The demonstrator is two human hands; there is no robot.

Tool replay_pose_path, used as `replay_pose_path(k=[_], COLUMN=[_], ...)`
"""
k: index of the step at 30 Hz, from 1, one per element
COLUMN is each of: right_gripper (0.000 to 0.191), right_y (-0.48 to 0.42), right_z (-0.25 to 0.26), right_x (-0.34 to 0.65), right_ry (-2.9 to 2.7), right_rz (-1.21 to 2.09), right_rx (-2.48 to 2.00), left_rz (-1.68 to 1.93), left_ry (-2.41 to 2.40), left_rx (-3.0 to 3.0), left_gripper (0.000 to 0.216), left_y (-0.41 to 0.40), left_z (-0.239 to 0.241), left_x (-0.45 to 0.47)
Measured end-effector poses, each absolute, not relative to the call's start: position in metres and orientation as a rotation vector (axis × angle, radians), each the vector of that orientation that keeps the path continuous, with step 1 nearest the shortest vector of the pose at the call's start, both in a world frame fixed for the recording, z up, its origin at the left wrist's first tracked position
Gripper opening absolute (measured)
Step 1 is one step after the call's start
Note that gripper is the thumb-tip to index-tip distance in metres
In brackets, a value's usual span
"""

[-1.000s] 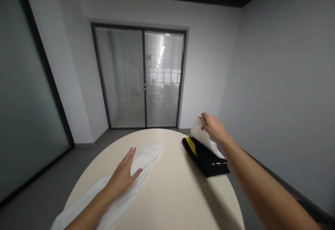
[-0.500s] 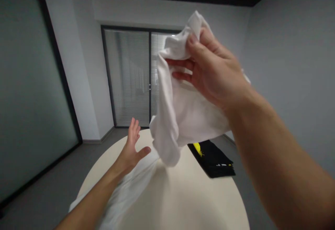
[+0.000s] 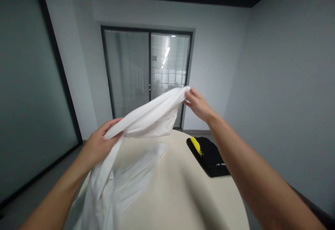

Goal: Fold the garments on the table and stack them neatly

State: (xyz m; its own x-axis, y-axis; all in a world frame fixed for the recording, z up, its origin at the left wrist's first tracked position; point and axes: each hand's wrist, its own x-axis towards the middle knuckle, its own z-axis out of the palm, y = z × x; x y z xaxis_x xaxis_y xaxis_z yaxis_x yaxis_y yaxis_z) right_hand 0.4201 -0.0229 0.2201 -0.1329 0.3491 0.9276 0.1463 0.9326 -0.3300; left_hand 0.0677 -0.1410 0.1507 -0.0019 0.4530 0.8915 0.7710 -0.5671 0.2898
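A white cloth is stretched in the air between my two hands, above the table. My right hand pinches its upper right corner with thumb and fingers. At the other end, my left hand grips the cloth lower down, thumb on one side and fingers on the other. From there the fabric hangs in folds toward the near left, and part of it spreads over the tabletop. The whole shape of the cloth cannot be made out.
The round cream table is below my hands. On its right side lies a folded black cloth stack with a yellow print, partly behind my right forearm. A glass door with blinds is in the far wall.
My right hand has moved down and away from me, still holding the cloth. My left hand, open and empty before, has closed on the cloth, which is now pulled out lengthwise.
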Motion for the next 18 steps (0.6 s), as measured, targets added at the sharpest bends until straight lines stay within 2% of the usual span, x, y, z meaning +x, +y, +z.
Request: replay_pose_path(k=[4, 8, 11, 14, 18], right_gripper=[0.045, 0.041, 0.034, 0.029, 0.032], right_y=[0.052, 0.068, 0.068, 0.072, 0.075], right_z=[0.137, 0.042, -0.010, -0.032, -0.019], right_x=[0.458, 0.500, 0.521, 0.528, 0.523], right_ry=[-1.644, -1.402, -1.313, -1.313, -1.288], right_rz=[0.158, 0.218, 0.237, 0.168, 0.099], right_rx=[-1.311, -1.806, -1.989, -2.029, -2.025], left_rz=[-0.937, -0.482, -0.383, -0.337, -0.368], left_ry=[-1.545, -1.822, -1.775, -1.784, -1.754], left_rx=[-2.148, -2.119, -2.063, -2.006, -1.972], left_gripper=[0.052, 0.077, 0.077, 0.074, 0.069], left_y=[-0.092, -0.058, -0.051, -0.051, -0.049], left_z=[0.090, 0.004, -0.028, -0.030, -0.022], left_x=[0.053, 0.042, 0.035, 0.035, 0.044])
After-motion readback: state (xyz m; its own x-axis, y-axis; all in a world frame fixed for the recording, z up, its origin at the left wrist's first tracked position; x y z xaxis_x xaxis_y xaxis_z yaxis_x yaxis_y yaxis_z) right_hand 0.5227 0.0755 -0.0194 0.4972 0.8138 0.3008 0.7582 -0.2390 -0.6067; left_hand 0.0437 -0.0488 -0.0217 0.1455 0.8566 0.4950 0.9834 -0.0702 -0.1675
